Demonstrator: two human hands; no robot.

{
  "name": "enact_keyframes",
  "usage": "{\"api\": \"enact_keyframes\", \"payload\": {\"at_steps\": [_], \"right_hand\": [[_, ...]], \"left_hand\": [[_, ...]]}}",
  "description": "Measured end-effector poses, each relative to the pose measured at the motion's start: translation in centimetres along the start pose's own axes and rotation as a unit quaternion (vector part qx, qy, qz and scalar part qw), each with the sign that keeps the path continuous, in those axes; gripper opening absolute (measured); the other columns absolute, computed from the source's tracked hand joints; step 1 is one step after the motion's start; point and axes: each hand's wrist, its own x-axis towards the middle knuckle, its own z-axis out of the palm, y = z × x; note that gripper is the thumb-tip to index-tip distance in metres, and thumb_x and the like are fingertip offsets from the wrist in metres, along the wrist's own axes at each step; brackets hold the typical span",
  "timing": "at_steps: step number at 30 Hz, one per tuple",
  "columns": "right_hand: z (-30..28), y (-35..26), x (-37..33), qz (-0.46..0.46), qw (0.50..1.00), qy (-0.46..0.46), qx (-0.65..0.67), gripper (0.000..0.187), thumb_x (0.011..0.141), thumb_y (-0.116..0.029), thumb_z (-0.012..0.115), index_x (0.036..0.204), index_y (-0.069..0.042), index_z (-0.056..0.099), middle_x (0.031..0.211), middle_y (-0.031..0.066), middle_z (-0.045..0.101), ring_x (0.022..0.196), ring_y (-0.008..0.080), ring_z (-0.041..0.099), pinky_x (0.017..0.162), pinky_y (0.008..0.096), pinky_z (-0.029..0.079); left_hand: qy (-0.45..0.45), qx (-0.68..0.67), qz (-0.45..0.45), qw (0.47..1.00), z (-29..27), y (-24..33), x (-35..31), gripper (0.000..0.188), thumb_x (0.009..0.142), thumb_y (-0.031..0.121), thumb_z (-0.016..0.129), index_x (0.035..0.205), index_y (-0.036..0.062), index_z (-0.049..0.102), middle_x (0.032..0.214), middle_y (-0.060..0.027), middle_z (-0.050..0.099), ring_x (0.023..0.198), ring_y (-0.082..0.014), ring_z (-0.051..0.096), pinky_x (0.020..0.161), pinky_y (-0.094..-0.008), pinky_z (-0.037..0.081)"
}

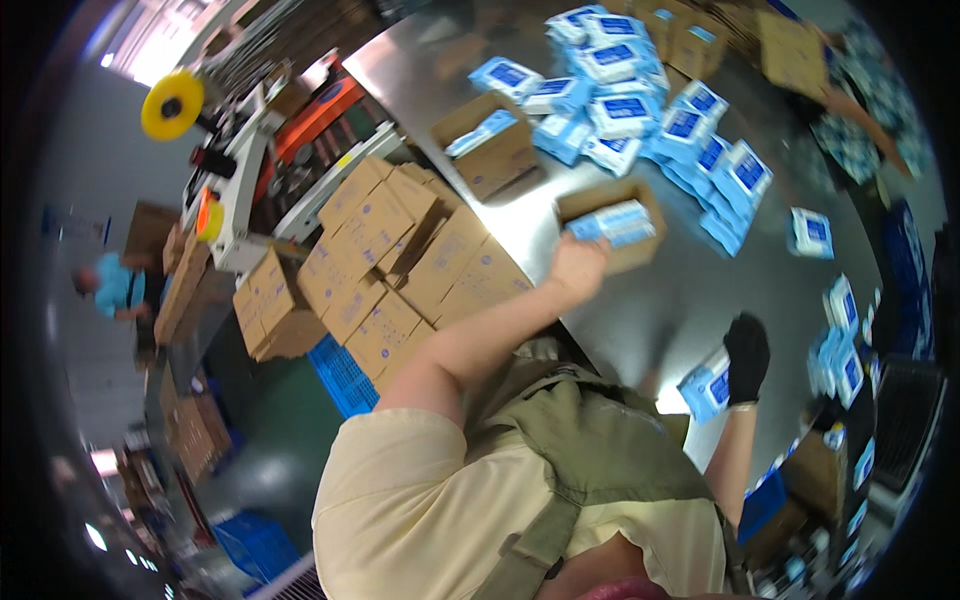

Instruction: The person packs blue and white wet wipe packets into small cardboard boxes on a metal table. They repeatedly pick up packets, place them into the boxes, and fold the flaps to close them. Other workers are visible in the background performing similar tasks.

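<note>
Blue-and-white soft plastic packets (620,115) lie heaped on the far part of a shiny grey metal table (690,290), with more inside open cartons. At far left, a co-worker in a light-blue top (122,285) is beyond a machine bearing a yellow disc (172,104). Next comes a stack of closed brown cardboard cartons (370,240), unevenly set with a gap among them; a knock from the left arm could shift one.

Farther along the table is an open brown carton (490,172) with packet film showing in its mouth. Nearer, the bare left hand (582,262) touches the left side of an open brown cardboard box (638,252), by the packets in it (614,222); whether its fingers grip wall or film I cannot tell. A push there could slide the box on smooth metal, and a crooked packet could snag on the rim.

To its right, overlapping packets slope off the heap and could slip if bumped. The black-gloved right hand (747,355) grips one end of a single blue-and-white packet (706,388), which could sag or twist, being held at one end. Another packet (811,233) lies apart, and at upper right a patterned blue sleeve (862,120) belongs to someone beside a brown carton (790,52).
</note>
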Motion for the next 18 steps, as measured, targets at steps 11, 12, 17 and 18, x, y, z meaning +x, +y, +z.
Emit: {"api": "enact_keyframes", "payload": {"at_steps": [11, 12, 17, 18], "right_hand": [[25.2, -18.6, 6.7, 0.02, 0.907, -0.362, 0.213, 0.049, 0.072, -0.01, 0.069, 0.118, -0.002, 0.052, 0.108, 0.0142, 0.061, 0.102, 0.0237, 0.058, 0.087, 0.0318, 0.046], [28.2, -20.9, 8.4, -0.014, 0.907, -0.381, 0.179, 0.055, 0.07, -0.015, 0.072, 0.119, -0.002, 0.051, 0.111, 0.015, 0.06, 0.103, 0.0246, 0.057, 0.088, 0.0322, 0.045], [44.9, -28.6, 18.6, -0.109, 0.932, -0.327, 0.116, 0.078, 0.071, -0.038, 0.073, 0.132, -0.004, 0.039, 0.119, 0.0194, 0.055, 0.107, 0.0306, 0.056, 0.089, 0.0369, 0.045], [47.9, -29.3, 20.9, -0.074, 0.93, -0.347, 0.102, 0.081, 0.07, -0.041, 0.072, 0.133, -0.003, 0.038, 0.118, 0.0211, 0.056, 0.106, 0.0327, 0.056, 0.088, 0.0374, 0.046]], "left_hand": [[0.468, -0.159, -0.301, 0.816, -1.6, -23.3, -5.3, 0.048, 0.068, 0.014, 0.069, 0.111, 0.002, 0.051, 0.107, -0.0157, 0.053, 0.102, -0.0331, 0.049, 0.095, -0.0423, 0.034], [0.537, -0.146, -0.433, 0.709, 2.2, -26.2, -9.2, 0.047, 0.069, 0.015, 0.07, 0.109, -0.0013, 0.051, 0.112, -0.0172, 0.051, 0.103, -0.0325, 0.049, 0.094, -0.0404, 0.036], [0.45, -0.362, -0.688, 0.44, 10.6, -35.2, -25.6, 0.051, 0.081, 0.032, 0.065, 0.11, -0.0078, 0.051, 0.108, -0.0176, 0.059, 0.098, -0.0252, 0.056, 0.088, -0.0358, 0.043], [0.412, -0.447, -0.661, 0.44, 10.3, -35.4, -25.4, 0.053, 0.082, 0.034, 0.063, 0.112, -0.0073, 0.051, 0.11, -0.0169, 0.059, 0.098, -0.0248, 0.056, 0.088, -0.0352, 0.043]]}}
